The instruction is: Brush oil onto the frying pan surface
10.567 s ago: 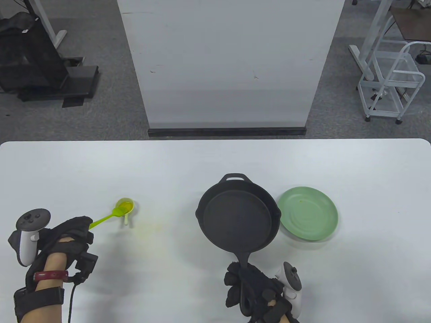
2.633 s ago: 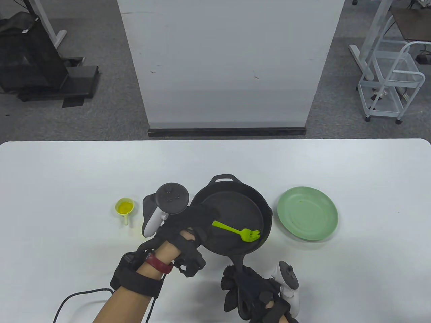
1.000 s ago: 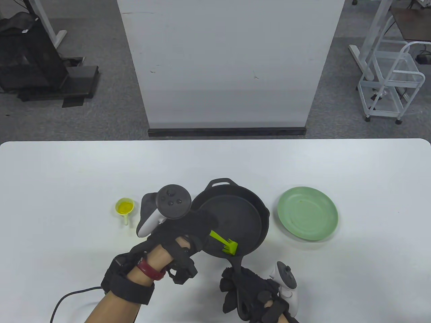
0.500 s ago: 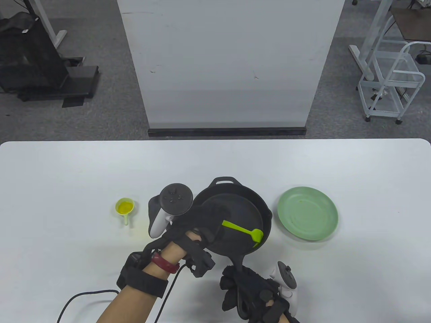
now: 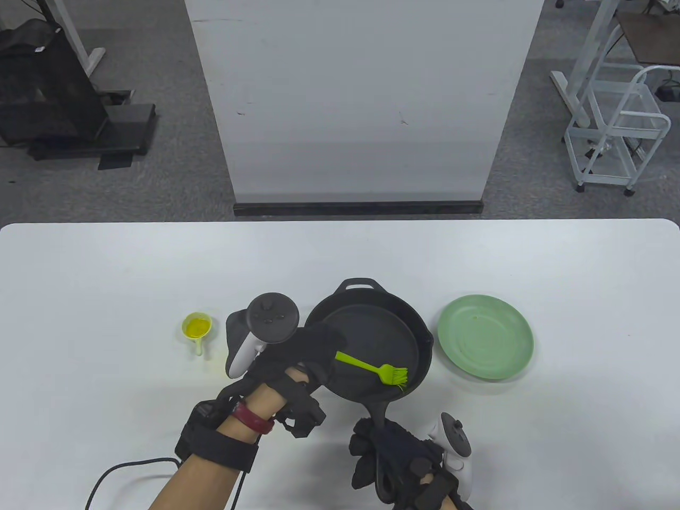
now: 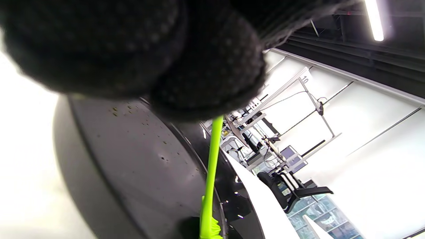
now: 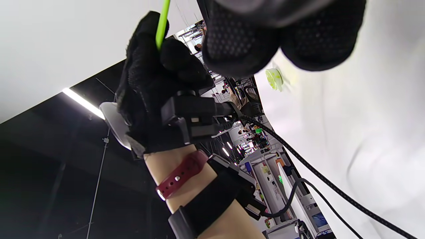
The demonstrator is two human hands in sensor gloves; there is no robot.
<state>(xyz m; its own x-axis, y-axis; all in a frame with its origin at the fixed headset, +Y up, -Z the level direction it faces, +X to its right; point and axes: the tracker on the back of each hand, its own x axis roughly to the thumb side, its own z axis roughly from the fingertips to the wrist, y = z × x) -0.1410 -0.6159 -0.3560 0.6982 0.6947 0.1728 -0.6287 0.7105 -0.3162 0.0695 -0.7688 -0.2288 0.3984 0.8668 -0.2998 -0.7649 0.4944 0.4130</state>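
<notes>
Oiling underway: left hand [image 5: 297, 353] holds the green brush [image 5: 372, 368], bristles at the frying pan's [image 5: 372, 340] near-right side; right hand [image 5: 404, 467] grips its handle near the table's [image 5: 106, 265] front edge.

Looks like a lab or office workspace, not a kitchen: white table [image 5: 106, 276] on grey carpet [image 5: 159, 175], a white partition panel [image 5: 361, 101] behind it, a wire cart [image 5: 616, 133], desk legs [image 5: 579, 69], and ceiling strip lights [image 6: 373, 20].
</notes>
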